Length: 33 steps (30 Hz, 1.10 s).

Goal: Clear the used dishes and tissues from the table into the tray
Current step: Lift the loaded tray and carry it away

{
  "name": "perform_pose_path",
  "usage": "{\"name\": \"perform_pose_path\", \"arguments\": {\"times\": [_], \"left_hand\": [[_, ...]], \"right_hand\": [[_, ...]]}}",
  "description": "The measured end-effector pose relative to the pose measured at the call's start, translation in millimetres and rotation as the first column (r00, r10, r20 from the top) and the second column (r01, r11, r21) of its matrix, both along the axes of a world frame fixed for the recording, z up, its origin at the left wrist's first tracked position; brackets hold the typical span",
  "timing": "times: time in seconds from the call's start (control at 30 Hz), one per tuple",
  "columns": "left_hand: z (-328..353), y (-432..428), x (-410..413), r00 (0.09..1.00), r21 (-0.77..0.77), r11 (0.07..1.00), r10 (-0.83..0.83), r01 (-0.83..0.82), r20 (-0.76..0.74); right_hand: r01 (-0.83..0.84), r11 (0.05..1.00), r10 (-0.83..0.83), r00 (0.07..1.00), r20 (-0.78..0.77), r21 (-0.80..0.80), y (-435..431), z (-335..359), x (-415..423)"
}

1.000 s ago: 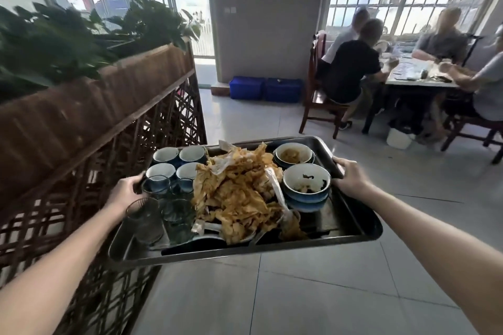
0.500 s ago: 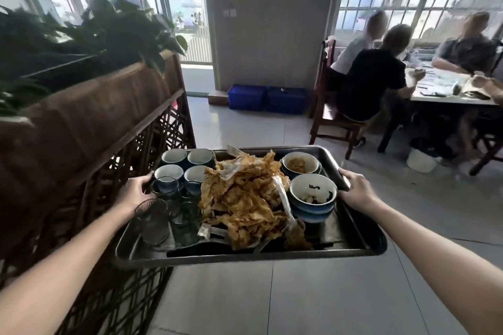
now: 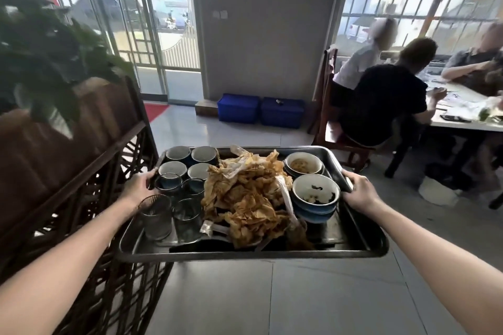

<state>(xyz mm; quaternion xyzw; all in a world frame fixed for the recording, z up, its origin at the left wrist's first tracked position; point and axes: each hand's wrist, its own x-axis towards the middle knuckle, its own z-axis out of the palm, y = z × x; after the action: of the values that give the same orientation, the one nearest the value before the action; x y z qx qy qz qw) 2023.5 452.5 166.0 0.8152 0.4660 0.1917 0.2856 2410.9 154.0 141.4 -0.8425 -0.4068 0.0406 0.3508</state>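
Left grip [image 3: 138, 188] at nine o'clock and right grip [image 3: 359, 193] at three clasp the tray [image 3: 245, 254]; level carrying should steady the glasses [image 3: 156, 216].

Leafy plants [image 3: 40, 62] are spilling over a dark wooden lattice divider [image 3: 81, 185] on the left. Two blue crates [image 3: 238, 107] are sitting side by side against the grey wall. On the right, people are sitting around a white counter [image 3: 462, 124], one in black [image 3: 386, 100] on a wooden chair [image 3: 325, 84]. A white bucket [image 3: 438, 194] is standing on the floor nearby.
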Motion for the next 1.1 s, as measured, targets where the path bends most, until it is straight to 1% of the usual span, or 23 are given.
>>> {"name": "perform_pose_path", "arguments": {"times": [0.07,0.27,0.43,0.6,0.8,1.0,1.1], "left_hand": [[1,38,37,1.0,0.012,1.0,0.001,-0.001,-0.006],[13,150,136,0.999,0.012,0.999,0.041,-0.041,-0.021],[9,256,210,0.999,0.004,0.999,0.048,-0.048,-0.021],[2,381,287,1.0,0.003,1.0,0.005,-0.004,-0.029],[7,528,380,0.999,-0.017,1.0,-0.018,0.017,-0.027],[6,649,468,0.998,0.006,1.0,-0.016,0.017,-0.063],[-2,703,517,0.998,0.007,1.0,-0.012,0.013,-0.068]], "right_hand": [[-0.001,1.0,0.001,1.0,0.004,-0.002,40,2,39],[-0.017,1.0,0.017,0.998,-0.053,-0.012,158,9,147],[0.009,1.0,-0.009,0.999,-0.035,0.002,264,3,222],[-0.022,1.0,0.023,0.998,-0.056,0.002,378,-6,290],[0.047,0.999,-0.046,0.996,-0.078,0.013,512,-3,376],[0.058,0.998,-0.057,0.994,-0.097,0.008,627,-4,463],[0.032,0.999,-0.031,0.994,-0.107,0.002,684,-12,514]]}}
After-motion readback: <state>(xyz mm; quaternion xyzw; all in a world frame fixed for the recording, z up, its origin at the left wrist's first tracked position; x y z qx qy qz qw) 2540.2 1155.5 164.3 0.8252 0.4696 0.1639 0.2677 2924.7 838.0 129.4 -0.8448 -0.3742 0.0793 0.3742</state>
